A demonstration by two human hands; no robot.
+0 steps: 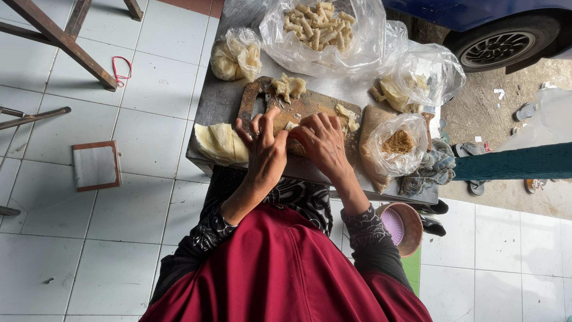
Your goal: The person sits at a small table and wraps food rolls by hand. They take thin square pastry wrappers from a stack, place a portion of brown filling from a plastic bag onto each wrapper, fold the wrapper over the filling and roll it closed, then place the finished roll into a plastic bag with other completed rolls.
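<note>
My left hand point(263, 147) and my right hand point(323, 143) lie side by side, palms down, on a wooden cutting board point(310, 105). Their fingers press together on a small pale piece of wrapper or dough point(291, 126) between them, mostly hidden. A small heap of pale rolled pieces point(288, 87) lies at the board's far edge. More pale bits point(347, 115) rest near its right side. A stack of thin pale sheets point(218, 142) sits just left of my left hand.
The board rests on a grey metal table point(213, 104). Plastic bags hold rolled pieces point(316, 27), pale dough point(236, 56), scraps point(411, 83) and brown filling point(397, 143). A woven basket point(399, 226) sits below right. Wooden table legs point(59, 39) and a car wheel point(497, 45) stand nearby.
</note>
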